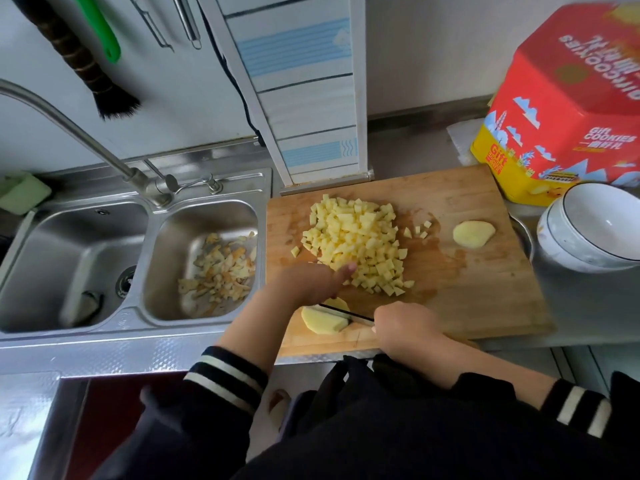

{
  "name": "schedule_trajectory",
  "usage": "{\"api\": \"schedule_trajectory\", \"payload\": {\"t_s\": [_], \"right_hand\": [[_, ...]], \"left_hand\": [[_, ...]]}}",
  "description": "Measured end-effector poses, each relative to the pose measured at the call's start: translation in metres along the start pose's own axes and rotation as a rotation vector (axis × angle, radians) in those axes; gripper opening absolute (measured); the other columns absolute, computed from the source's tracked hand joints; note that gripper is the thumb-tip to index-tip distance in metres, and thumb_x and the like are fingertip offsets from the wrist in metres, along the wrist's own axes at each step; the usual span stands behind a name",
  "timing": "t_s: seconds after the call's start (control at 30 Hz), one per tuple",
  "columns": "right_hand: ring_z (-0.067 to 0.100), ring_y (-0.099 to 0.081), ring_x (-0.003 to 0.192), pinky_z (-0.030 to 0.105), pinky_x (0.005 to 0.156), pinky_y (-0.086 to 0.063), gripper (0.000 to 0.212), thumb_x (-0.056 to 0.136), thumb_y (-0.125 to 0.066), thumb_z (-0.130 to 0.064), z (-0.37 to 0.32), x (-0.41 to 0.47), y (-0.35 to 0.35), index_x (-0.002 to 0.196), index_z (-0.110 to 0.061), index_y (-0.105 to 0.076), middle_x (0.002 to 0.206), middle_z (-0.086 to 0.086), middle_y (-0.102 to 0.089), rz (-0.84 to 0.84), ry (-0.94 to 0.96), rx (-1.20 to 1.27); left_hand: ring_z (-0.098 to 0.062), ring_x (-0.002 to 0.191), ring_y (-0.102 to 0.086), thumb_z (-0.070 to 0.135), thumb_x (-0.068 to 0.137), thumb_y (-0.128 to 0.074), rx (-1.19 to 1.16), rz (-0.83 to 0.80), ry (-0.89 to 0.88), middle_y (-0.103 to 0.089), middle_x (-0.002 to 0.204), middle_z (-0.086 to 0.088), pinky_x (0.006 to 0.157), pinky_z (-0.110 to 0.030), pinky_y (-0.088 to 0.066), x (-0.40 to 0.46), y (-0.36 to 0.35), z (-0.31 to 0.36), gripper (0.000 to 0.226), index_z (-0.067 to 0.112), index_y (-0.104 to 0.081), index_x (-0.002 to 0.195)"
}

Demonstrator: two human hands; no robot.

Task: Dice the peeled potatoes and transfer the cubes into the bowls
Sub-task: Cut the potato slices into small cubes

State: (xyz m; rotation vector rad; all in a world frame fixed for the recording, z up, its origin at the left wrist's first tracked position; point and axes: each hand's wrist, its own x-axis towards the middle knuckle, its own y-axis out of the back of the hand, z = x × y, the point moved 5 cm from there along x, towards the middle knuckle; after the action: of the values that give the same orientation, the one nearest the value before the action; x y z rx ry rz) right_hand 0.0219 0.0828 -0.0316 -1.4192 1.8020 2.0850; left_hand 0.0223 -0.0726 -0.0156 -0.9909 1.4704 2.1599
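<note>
Pale peeled potato piece point(323, 318) at near edge of wooden cutting board point(485, 289), left hand point(308, 284) steadying it, grip hidden. Right hand point(407, 327) wrapped round black knife point(346, 315). Potato firm, wet, likely slippery; best held on top.

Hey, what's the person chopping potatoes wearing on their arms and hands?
Both hands, left hand and right hand, are bare: no gloves, rings or watch visible. Both forearms show, with dark navy sleeves pushed up; the left cuff and right cuff are ribbed with white stripes.
</note>
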Motion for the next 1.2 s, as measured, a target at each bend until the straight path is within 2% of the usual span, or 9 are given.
{"api": "schedule_trajectory", "payload": {"t_s": [0.07,0.2,0.4,0.47,0.63,0.7,0.9,1.03,1.2], "right_hand": [[0.025,-0.064,0.097,0.031,0.066,-0.042,0.022,0.100,-0.044,-0.016,0.001,-0.003,0.002,0.105,-0.016,-0.064,0.105,0.003,-0.067,0.026,0.011,0.003],[0.024,-0.064,0.094,0.032,0.065,-0.040,0.020,0.100,-0.043,-0.020,0.001,-0.008,0.005,0.104,-0.017,-0.062,0.103,0.002,-0.067,0.068,0.067,0.012],[0.025,-0.062,0.094,0.031,0.062,-0.036,0.025,0.102,-0.039,-0.034,0.003,-0.023,0.022,0.107,-0.020,-0.059,0.102,0.002,-0.065,0.132,0.101,0.037],[0.024,-0.062,0.089,0.031,0.058,-0.036,0.027,0.102,-0.038,-0.038,0.006,-0.027,0.026,0.104,-0.021,-0.059,0.095,0.001,-0.063,0.143,0.100,0.038],[0.022,-0.062,0.080,0.037,0.071,-0.054,0.030,0.100,-0.042,-0.045,0.011,-0.021,0.027,0.101,-0.021,-0.060,0.079,-0.004,-0.056,0.143,0.070,0.084],[0.021,-0.060,0.077,0.036,0.071,-0.053,0.031,0.100,-0.042,-0.045,0.010,-0.018,0.026,0.099,-0.020,-0.060,0.074,-0.005,-0.052,0.120,0.063,0.088],[0.022,-0.055,0.071,0.031,0.057,-0.039,0.030,0.101,-0.039,-0.044,0.002,-0.020,0.025,0.087,-0.020,-0.052,0.074,-0.004,-0.052,0.099,0.079,0.063],[0.026,-0.060,0.081,0.031,0.056,-0.035,0.029,0.103,-0.037,-0.041,-0.004,-0.022,0.025,0.087,-0.020,-0.051,0.086,0.000,-0.060,0.074,0.094,0.003],[0.027,-0.050,0.069,0.030,0.046,-0.024,0.025,0.105,-0.035,-0.033,-0.007,-0.025,0.020,0.085,-0.019,-0.044,0.082,0.002,-0.057,0.041,0.120,-0.054]], "left_hand": [[-0.029,0.124,-0.052,0.080,0.078,0.004,0.012,-0.195,0.097,-0.060,0.132,-0.011,0.111,-0.048,-0.033,0.007,-0.008,0.001,0.108,0.010,-0.068,0.117],[-0.032,0.138,-0.038,0.079,0.086,-0.002,0.023,-0.249,0.135,-0.042,0.150,-0.013,0.116,-0.049,-0.025,0.012,-0.017,-0.002,0.101,0.009,-0.053,0.138],[-0.030,0.129,-0.047,0.075,0.089,-0.003,0.021,-0.222,0.107,-0.055,0.137,-0.011,0.112,-0.048,-0.030,0.008,-0.010,0.000,0.096,0.009,-0.067,0.118],[-0.028,0.111,-0.058,0.068,0.095,-0.011,0.011,0.032,-0.004,-0.065,0.118,-0.009,0.100,-0.044,-0.043,0.000,0.012,0.011,0.084,0.009,-0.069,0.107],[-0.020,0.083,-0.053,0.032,0.102,-0.042,-0.156,1.303,-0.439,-0.060,0.091,-0.006,0.068,-0.030,-0.041,-0.089,0.049,0.008,0.030,0.009,-0.059,0.094],[-0.024,0.081,-0.053,0.019,0.102,-0.043,-0.139,1.493,-0.485,-0.060,0.091,-0.011,0.069,-0.031,-0.041,-0.110,0.014,-0.013,0.016,0.009,-0.054,0.097],[-0.028,0.083,-0.059,0.022,0.098,-0.056,-0.022,1.116,-0.402,-0.061,0.100,-0.005,0.068,-0.039,-0.050,-0.063,-0.106,-0.053,0.015,0.010,-0.064,0.100],[-0.024,0.085,-0.057,0.030,0.097,-0.052,-0.057,1.057,-0.285,-0.064,0.099,-0.004,0.067,-0.039,-0.051,-0.044,-0.124,-0.055,0.026,0.010,-0.069,0.096],[-0.025,0.081,-0.056,0.030,0.096,-0.053,-0.077,1.064,-0.246,-0.062,0.092,-0.003,0.065,-0.038,-0.050,-0.037,-0.125,-0.052,0.024,0.012,-0.068,0.091]]}}
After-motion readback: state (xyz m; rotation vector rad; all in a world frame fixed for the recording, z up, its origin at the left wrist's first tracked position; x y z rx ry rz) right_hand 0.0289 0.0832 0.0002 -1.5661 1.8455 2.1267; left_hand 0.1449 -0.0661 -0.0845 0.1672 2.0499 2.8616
